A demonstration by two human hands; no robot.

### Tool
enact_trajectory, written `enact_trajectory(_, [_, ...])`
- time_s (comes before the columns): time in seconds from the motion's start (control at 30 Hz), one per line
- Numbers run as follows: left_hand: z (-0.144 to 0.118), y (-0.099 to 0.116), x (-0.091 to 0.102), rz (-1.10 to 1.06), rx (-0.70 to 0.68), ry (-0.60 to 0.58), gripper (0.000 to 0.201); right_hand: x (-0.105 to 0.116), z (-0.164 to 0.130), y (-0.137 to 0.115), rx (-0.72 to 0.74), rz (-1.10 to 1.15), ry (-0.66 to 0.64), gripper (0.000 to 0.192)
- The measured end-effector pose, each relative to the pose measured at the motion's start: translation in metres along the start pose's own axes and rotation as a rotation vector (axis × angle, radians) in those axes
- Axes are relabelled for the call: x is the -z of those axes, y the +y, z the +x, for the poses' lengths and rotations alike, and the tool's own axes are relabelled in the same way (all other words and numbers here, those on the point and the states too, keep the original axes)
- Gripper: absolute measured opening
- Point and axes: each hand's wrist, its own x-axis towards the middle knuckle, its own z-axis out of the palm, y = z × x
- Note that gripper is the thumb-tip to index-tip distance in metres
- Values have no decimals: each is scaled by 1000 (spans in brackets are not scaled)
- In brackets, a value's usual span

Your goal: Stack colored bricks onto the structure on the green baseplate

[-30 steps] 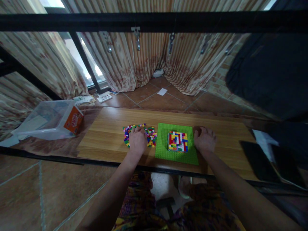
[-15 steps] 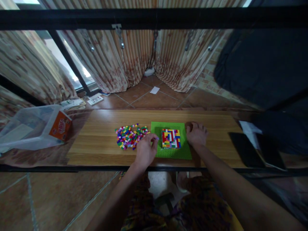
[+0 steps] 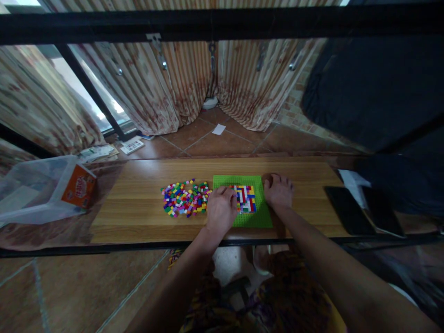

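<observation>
Bricks [image 3: 185, 200], loose and multicoloured, lie on the wooden tabletop [image 3: 128, 203] just left of the green studded baseplate [image 3: 255, 222], apparently for a short reach. The left hand [image 3: 221, 210] bends its fingers over the left side of the brick build [image 3: 248, 199] on that plate; whether they pinch a brick is hidden. The right hand [image 3: 278, 192], palm down at the baseplate's right edge, probably steadies it; its grip cannot be told.

One green baseplate [image 3: 265, 216], one brick block [image 3: 249, 200], one bin [image 3: 62, 204]
</observation>
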Motion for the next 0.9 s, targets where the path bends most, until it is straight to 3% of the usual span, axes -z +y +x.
enact_trajectory(0.3, [11, 10, 12, 297, -93, -169, 19, 2, 0, 0, -4, 9, -18, 48])
enact_trajectory(0.53, [2, -1, 13, 157, -40, -78, 22, 3, 0, -1, -7, 18, -23, 47])
enact_trajectory(0.7, [-26, -5, 22, -47, -2, 41, 23, 3, 0, -1, -11, 22, -19, 46])
enact_trajectory(0.9, [-80, -12, 17, -133, -34, -62, 15, 2, 1, 0, -2, 22, -30, 46])
